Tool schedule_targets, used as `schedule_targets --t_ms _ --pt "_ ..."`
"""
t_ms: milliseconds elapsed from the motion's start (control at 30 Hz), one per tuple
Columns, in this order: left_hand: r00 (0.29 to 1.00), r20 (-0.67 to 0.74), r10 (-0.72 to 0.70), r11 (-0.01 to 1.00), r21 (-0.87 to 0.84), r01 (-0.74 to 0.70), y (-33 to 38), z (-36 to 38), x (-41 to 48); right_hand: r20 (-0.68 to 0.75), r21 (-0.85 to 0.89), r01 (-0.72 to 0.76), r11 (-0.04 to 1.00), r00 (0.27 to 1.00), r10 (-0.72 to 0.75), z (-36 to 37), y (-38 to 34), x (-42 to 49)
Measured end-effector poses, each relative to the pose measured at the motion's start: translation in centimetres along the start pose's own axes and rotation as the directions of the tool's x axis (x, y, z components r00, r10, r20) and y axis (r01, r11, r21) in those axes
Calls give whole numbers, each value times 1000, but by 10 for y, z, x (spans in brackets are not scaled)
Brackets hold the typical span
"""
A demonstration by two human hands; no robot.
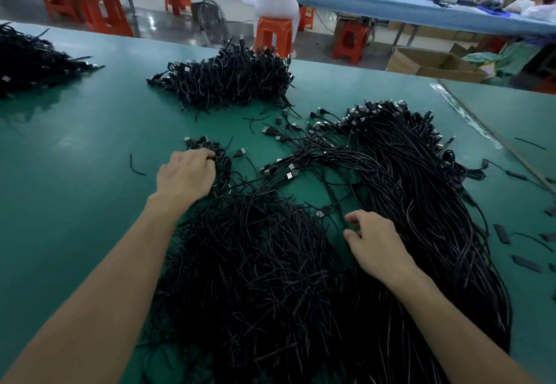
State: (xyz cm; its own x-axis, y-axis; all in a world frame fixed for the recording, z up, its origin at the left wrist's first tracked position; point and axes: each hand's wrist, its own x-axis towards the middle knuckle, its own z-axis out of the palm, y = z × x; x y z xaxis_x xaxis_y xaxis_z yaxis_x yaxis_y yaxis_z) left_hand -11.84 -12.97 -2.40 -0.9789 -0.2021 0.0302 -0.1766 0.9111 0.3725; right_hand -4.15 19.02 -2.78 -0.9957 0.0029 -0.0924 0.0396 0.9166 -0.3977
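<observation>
Tangled wire pile (255,278) lies closest on tabletop (75,142). L hand (186,173) grips coiled cable bundle (218,156). R hand (376,242) pinches single cable (328,209) beside long cable heap (421,173). Step: picking next cable. Nxt: pull it free w/o snagging.

Factory floor; long benches (75,142), cable heaps (228,79)

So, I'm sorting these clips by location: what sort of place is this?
Most likely a factory workshop for cable assembly or packing: heaps of black USB cables on a green table, long blue workbenches with orange stools behind, and cardboard boxes on the floor.
</observation>
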Motion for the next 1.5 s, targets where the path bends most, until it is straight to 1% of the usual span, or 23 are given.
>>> schedule_targets --t_ms 67,200,300,433,500,567,667,733,800,900,933,967,1000,1067,1100,1133,1167,1233,1333,1367,1400,1433,1500 --pt "999 -44 -32 998 -46 30 2 6 -1 14 -63 11 998 1000 -10 4 -4 2" --pt "999 -27 -20 998 60 21 0 20 -5 -14 -224 -29 974 1000 27 8 -15 6" --pt "995 -102 -15 1000 -15 13 3 22 -11 2 -214 -91 973 996 94 7 -18 11" --pt "918 -373 133 979 -92 -180 18 14 -21 91 1 -175 985 981 174 -3 -14 22" --pt "894 -405 194 954 -136 -269 29 9 -25 136 119 -205 971 972 189 -12 -11 25" --pt "889 -379 256 917 -197 -347 42 5 -28 155 245 -217 945 971 183 -20 -14 24" --pt "890 -232 392 819 -353 -453 64 0 -37 97 517 -116 848 992 76 -31 -35 18" --pt "869 -108 482 760 -443 -477 80 -1 -43 -5 513 51 857 998 -56 -40 -53 9" --pt "823 -33 567 722 -461 -516 96 0 -49 -66 487 222 845 974 -217 -48 -74 -3" --pt "745 -18 666 660 -451 -601 110 8 -54 -67 542 405 736 894 -443 -54 -100 -24" --pt "750 -28 661 652 -472 -593 111 12 -54 -90 544 464 699 860 -502 -54 -105 -29" --pt "783 -15 622 655 -537 -531 112 16 -54 -116 553 511 658 829 -547 -55 -108 -32" --pt "813 -8 582 690 -525 -499 111 20 -52 -136 578 536 615 807 -575 -57 -109 -35" --pt "878 -80 471 745 -497 -445 109 23 -42 -166 667 538 515 781 -602 -64 -108 -40" --pt "929 -97 356 741 -576 -344 105 23 -37 -185 700 532 476 779 -600 -68 -105 -40" --pt "972 -100 214 699 -679 -223 102 20 -35 -211 715 529 458 787 -580 -70 -100 -38" --pt "992 -98 75 628 -768 -123 98 17 -32 -241 712 526 466 806 -541 -71 -94 -35" --pt "983 -167 -78 526 -844 -102 87 11 -30 -276 681 484 549 865 -419 -71 -80 -28" --pt "928 -317 -194 382 -896 -226 87 -8 -29 -309 582 373 722 923 -228 -67 -54 -14" --pt "897 -394 -203 364 -880 -305 90 -15 -29 -312 524 326 787 933 -179 -67 -45 -11" --pt "847 -498 -184 407 -823 -396 94 -22 -31 -302 456 269 849 943 -137 -68 -37 -7" --pt "789 -601 -131 496 -728 -472 96 -28 -33 -262 376 204 904 959 -107 -69 -31 -5" --pt "698 -713 68 666 -489 -564 100 -34 -37 -110 176 98 979 991 -79 -71 -27 -4"
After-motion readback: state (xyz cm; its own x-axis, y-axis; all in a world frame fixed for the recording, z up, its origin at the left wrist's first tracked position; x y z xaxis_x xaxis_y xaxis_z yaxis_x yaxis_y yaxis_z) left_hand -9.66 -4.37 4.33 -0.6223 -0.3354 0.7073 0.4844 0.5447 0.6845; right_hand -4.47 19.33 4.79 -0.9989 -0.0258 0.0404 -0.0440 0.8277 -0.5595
